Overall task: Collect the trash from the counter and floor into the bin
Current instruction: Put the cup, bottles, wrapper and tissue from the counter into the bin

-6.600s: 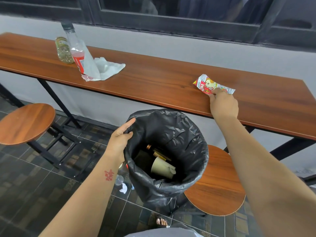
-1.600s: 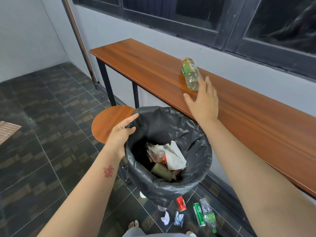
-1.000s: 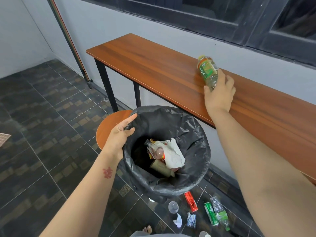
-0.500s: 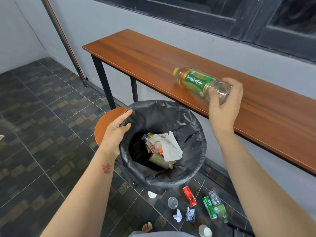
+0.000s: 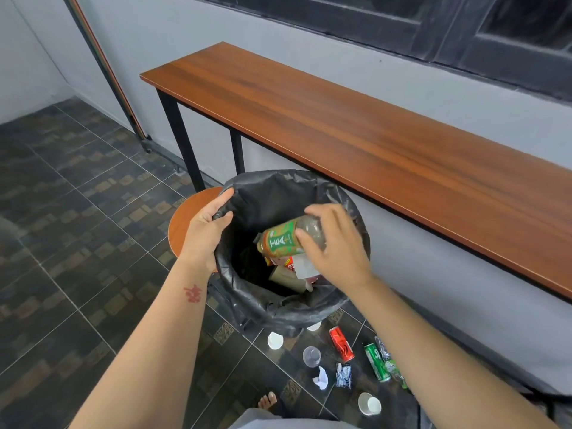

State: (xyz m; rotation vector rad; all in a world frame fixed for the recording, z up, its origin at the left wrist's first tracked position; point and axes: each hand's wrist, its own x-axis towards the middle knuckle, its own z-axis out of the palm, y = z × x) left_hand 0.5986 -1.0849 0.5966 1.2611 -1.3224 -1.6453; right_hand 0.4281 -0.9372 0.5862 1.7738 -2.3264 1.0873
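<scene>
A bin lined with a black bag [image 5: 278, 308] stands in front of me beside the wooden counter [image 5: 356, 128]. My left hand [image 5: 205, 230] grips the bag's left rim. My right hand [image 5: 334, 246] is over the bin's mouth, shut on the base of a green-labelled tea bottle [image 5: 283, 239], which points left and down into the bin. Below it lie wrappers, a white tissue and a paper cup. On the floor beyond the bin lie a red can [image 5: 341, 343], a green can [image 5: 376, 362], a clear cup [image 5: 311, 356], white paper cups [image 5: 275, 340] and a crumpled tissue [image 5: 321, 377].
A round wooden stool [image 5: 185, 218] stands left of the bin, partly under my left hand. The counter's black legs [image 5: 179, 140] stand behind it. Dark tiled floor spreads to the left. My bare toes [image 5: 267, 400] show at the bottom, near another paper cup [image 5: 369, 404].
My right hand lifted the tea bottle off the counter and swung it left and down over the bin. The left hand kept its grip on the bag's rim.
</scene>
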